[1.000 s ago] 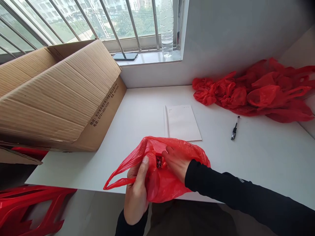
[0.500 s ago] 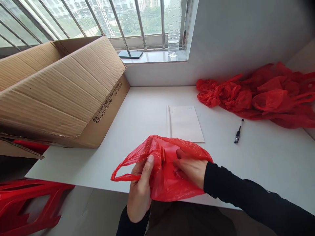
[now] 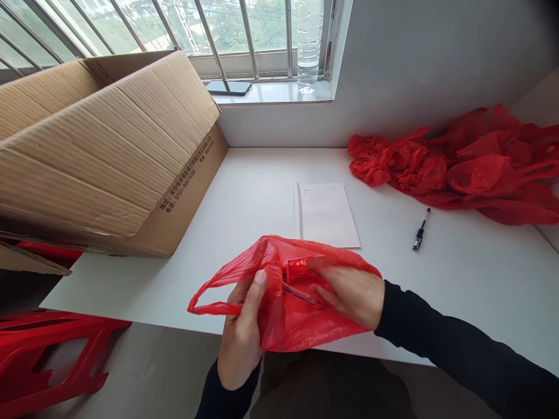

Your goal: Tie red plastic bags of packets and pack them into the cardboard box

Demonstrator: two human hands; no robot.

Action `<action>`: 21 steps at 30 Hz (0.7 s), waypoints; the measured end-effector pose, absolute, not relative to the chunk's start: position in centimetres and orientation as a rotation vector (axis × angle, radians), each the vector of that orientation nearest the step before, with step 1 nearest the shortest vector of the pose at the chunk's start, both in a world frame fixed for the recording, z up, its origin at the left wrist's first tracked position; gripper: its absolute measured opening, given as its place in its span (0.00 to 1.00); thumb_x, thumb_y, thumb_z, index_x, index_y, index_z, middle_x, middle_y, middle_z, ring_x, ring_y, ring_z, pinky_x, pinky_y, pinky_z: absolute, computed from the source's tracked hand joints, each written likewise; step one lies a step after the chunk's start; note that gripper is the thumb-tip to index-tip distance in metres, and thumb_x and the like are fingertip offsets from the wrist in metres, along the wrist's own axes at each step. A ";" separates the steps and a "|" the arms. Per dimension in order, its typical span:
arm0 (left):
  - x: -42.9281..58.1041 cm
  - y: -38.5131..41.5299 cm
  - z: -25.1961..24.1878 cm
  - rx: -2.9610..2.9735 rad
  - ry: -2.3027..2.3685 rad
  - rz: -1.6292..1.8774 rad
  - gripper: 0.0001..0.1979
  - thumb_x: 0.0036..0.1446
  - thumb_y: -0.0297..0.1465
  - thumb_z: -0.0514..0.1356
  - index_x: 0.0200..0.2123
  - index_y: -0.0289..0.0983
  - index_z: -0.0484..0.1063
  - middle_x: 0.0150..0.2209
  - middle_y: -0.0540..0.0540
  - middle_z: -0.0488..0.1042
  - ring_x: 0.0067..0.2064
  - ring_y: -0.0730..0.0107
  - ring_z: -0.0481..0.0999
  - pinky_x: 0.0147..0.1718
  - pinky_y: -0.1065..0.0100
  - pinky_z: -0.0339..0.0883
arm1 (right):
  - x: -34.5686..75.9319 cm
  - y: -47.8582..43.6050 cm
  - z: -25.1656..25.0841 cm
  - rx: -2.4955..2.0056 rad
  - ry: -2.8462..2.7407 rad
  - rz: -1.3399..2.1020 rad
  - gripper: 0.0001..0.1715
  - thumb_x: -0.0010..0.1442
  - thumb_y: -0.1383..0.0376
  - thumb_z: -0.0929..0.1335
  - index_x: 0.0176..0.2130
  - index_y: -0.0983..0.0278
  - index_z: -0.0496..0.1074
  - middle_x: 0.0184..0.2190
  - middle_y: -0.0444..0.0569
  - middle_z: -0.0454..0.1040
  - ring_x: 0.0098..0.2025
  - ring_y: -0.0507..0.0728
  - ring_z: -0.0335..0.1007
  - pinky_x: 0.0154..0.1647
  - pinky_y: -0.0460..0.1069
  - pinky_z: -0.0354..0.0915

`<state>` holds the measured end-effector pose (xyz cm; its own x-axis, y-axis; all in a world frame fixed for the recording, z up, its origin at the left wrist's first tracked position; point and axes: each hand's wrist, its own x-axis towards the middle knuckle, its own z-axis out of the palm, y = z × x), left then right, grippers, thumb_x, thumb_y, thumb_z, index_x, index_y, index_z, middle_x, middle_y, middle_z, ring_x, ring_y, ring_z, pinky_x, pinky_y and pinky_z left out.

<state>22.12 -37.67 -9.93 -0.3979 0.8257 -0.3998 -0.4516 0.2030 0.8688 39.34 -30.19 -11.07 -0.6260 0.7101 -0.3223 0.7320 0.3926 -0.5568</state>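
Observation:
A thin red plastic bag (image 3: 273, 326) lies at the table's front edge, its mouth spread and its handle loop stretching left. My left hand (image 3: 242, 329) is closed on the bag's left side, thumb on top. Inside the mouth, my right hand (image 3: 349, 288) is open, its slightly blurred fingers stretched out and apart. Near its fingertips are a small red item with gold print (image 3: 299, 266), partly hidden by the bag, and a slim dark-reddish strip (image 3: 300, 293) whose kind I cannot make out.
Behind the bag lies a white notebook (image 3: 327, 215), with a black pen (image 3: 421, 230) to its right. Crumpled red bags (image 3: 463, 166) are heaped at the wall. A large open carton (image 3: 109, 169) stands left. The sill holds a phone (image 3: 229, 88) and water bottle (image 3: 308, 52).
My right hand has drawn back slightly to the right and its fingers have straightened. More of the red item and the slim strip now shows inside the bag.

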 end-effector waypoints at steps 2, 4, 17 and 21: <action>22.2 -37.6 -9.9 0.403 1.362 1.466 0.24 0.54 0.42 0.68 0.54 0.43 0.76 0.43 0.46 0.81 0.49 0.59 0.79 0.46 0.69 0.74 | 39.7 -30.9 -11.4 1.307 2.583 -0.988 0.17 0.62 0.64 0.66 0.51 0.62 0.68 0.43 0.52 0.76 0.42 0.62 0.74 0.33 0.51 0.62; 22.3 -37.6 -9.9 0.407 1.358 1.470 0.25 0.53 0.42 0.68 0.54 0.43 0.76 0.43 0.46 0.81 0.49 0.58 0.79 0.46 0.69 0.74 | 39.8 -31.3 -11.8 1.272 2.600 -0.910 0.13 0.60 0.63 0.68 0.46 0.61 0.69 0.42 0.50 0.74 0.41 0.61 0.73 0.33 0.51 0.62; 22.5 -37.8 -9.6 0.375 1.351 1.465 0.24 0.54 0.42 0.68 0.54 0.44 0.76 0.44 0.46 0.81 0.52 0.56 0.78 0.49 0.66 0.74 | 40.2 -31.0 -11.7 1.188 2.645 -0.679 0.19 0.61 0.66 0.65 0.52 0.62 0.68 0.42 0.51 0.75 0.41 0.60 0.73 0.33 0.50 0.62; 22.7 -37.8 -9.6 0.400 1.337 1.448 0.23 0.54 0.42 0.68 0.53 0.43 0.77 0.45 0.46 0.81 0.53 0.55 0.77 0.50 0.66 0.73 | 40.0 -31.5 -12.8 1.169 2.639 -0.440 0.15 0.59 0.74 0.62 0.43 0.62 0.71 0.34 0.50 0.75 0.34 0.59 0.72 0.32 0.51 0.62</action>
<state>22.73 -37.76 -9.56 -0.3697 0.8399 -0.3974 -0.4631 0.2043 0.8625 39.98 -31.51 -12.78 -0.6588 0.6819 -0.3178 0.7481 0.6384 -0.1810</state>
